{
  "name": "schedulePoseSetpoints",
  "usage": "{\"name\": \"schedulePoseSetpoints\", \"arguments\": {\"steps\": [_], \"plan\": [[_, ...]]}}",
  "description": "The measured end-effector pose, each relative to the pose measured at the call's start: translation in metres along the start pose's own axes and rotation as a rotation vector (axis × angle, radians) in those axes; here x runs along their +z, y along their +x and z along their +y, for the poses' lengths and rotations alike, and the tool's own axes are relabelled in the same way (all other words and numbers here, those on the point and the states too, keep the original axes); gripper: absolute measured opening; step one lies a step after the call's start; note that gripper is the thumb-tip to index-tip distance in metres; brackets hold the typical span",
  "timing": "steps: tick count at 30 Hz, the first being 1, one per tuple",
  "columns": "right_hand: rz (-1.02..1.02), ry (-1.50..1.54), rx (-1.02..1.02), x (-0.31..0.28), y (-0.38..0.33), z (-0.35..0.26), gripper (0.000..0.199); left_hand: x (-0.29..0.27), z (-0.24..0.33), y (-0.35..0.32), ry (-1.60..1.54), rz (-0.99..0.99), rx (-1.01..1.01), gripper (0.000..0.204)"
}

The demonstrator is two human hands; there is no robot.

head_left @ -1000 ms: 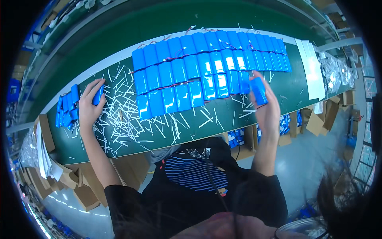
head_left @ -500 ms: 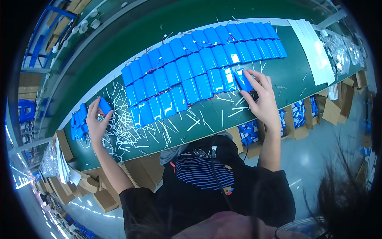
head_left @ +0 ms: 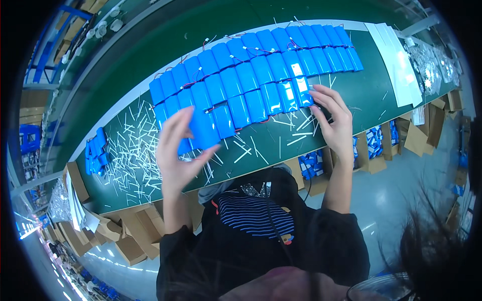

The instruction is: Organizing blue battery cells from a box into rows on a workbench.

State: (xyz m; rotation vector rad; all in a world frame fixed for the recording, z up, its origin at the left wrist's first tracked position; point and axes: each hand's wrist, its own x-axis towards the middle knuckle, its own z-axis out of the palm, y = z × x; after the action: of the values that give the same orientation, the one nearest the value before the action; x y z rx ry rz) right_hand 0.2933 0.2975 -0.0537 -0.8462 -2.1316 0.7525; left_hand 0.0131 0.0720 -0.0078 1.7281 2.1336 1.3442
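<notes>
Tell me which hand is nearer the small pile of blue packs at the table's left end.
Left. The left hand, holding a blue pack, is up over the white strips right of the pile; the right hand is far across at the rows' right end.

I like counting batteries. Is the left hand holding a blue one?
Yes, the left hand grips a blue battery pack between thumb and fingers, lifted above the green table.

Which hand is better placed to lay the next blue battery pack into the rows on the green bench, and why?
Left. The left hand already holds a blue battery pack at the near end of the rows; the right hand holds nothing, its fingers resting at a laid pack.
</notes>
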Motion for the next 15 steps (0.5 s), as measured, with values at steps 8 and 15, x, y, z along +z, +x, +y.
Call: {"name": "schedulePoseSetpoints", "arguments": {"steps": [8,15], "plan": [[-0.199,0.692,0.273,0.025,-0.038,-0.085,0.055,0.066,0.051,0.002,-0.081,-0.134,0.192,0.084],[0.144,0.337,0.35,-0.009,-0.003,-0.034,0.051,0.027,0.03,0.007,-0.06,-0.035,0.176,0.066]]}}
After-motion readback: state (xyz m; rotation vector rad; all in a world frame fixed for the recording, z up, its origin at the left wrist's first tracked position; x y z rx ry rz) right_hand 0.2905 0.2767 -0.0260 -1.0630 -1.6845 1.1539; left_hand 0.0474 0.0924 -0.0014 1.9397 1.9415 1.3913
